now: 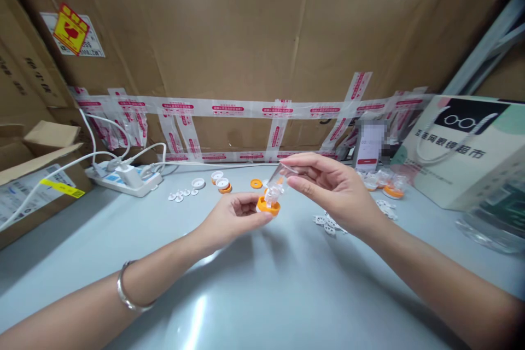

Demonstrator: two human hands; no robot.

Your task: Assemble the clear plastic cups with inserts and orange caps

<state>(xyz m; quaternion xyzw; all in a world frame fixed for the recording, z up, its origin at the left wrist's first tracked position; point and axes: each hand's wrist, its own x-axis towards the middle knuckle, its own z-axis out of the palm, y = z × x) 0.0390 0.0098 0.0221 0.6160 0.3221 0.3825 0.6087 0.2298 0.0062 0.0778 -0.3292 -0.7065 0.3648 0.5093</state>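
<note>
My left hand [235, 214] is closed on an orange round base [268, 206], its thumb along the near side and fingers behind. On top of the base stands a white plastic mechanism [273, 192]. Between the thumb and fingers of my right hand [324, 180] is a clear plastic cover [283, 173], tilted just above the mechanism. Whether the cover touches the mechanism I cannot tell. Behind the hands lies an orange ring [256, 184]. Under the right hand are several white wheel-like parts [328, 224].
To the left are small white discs [179, 195], a white ring [198, 183] and white-and-orange caps [222, 184]. A power strip [129, 180] with cables stands near an open carton [45, 186]. On the right are clear-topped orange pieces [394, 188], a phone [369, 145] and a paper bag [451, 158].
</note>
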